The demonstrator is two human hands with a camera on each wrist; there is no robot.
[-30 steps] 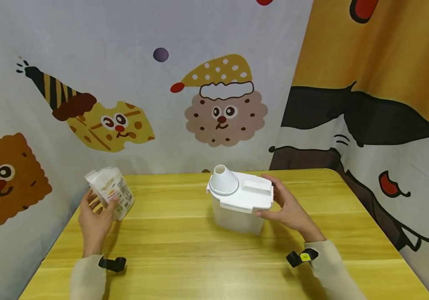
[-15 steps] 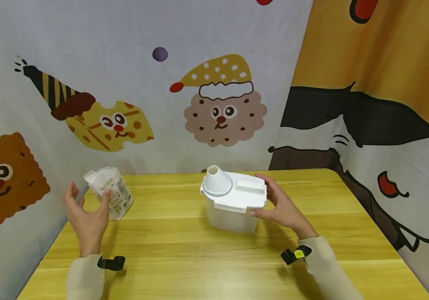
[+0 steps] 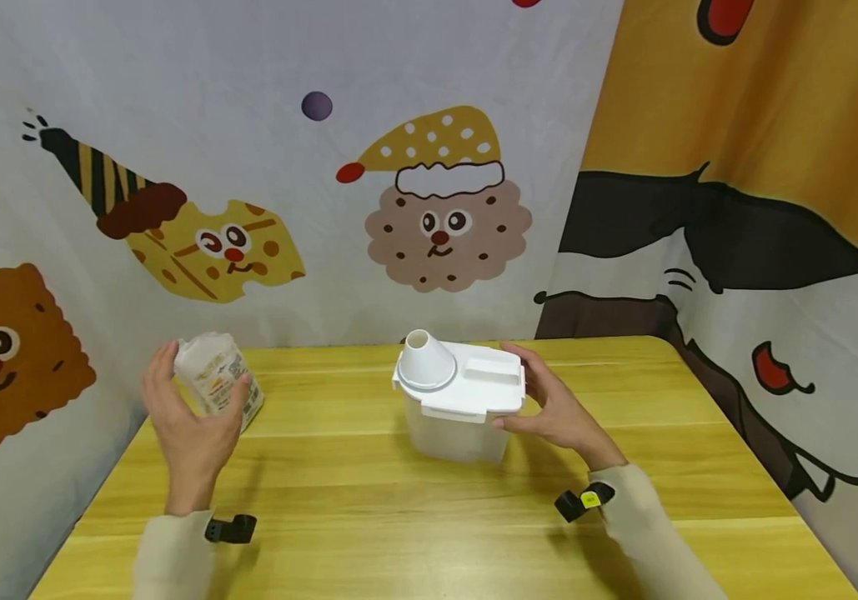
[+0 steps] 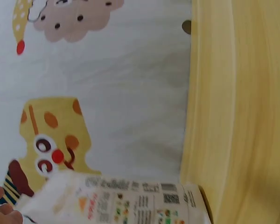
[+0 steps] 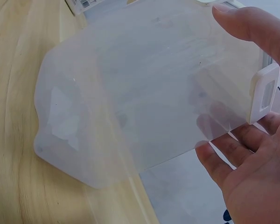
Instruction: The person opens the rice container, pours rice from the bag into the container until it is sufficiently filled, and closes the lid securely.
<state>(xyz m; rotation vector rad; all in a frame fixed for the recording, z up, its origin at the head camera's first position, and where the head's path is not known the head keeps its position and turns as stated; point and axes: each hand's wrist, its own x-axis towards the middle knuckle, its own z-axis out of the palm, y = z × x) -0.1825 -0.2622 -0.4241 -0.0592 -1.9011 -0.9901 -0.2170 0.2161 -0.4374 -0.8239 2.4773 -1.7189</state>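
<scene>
A white paper-like bag (image 3: pixel 214 371) with printed text stands at the table's left back. My left hand (image 3: pixel 196 433) is spread around its near side, thumb in front and fingers at its upper left edge. The left wrist view shows the bag's printed face (image 4: pixel 130 200) low down, fingertips (image 4: pixel 2 212) at its top end and a gap to the thumb. My right hand (image 3: pixel 559 412) holds the right end of a translucent storage container (image 3: pixel 454 433) with a white lid (image 3: pixel 477 383) and a cone-shaped spout (image 3: pixel 426 362). In the right wrist view the container's inside (image 5: pixel 144 88) looks empty.
Both things stand on a wood-grain table (image 3: pixel 368 525). A cartoon-printed curtain (image 3: pixel 323 275) hangs right behind its back edge and along its sides. Small black cameras (image 3: pixel 231 529) sit on the wrists.
My left hand came away from the bag with fingers spreading, then came back around its upper part. My right hand has shifted the container slightly to the left.
</scene>
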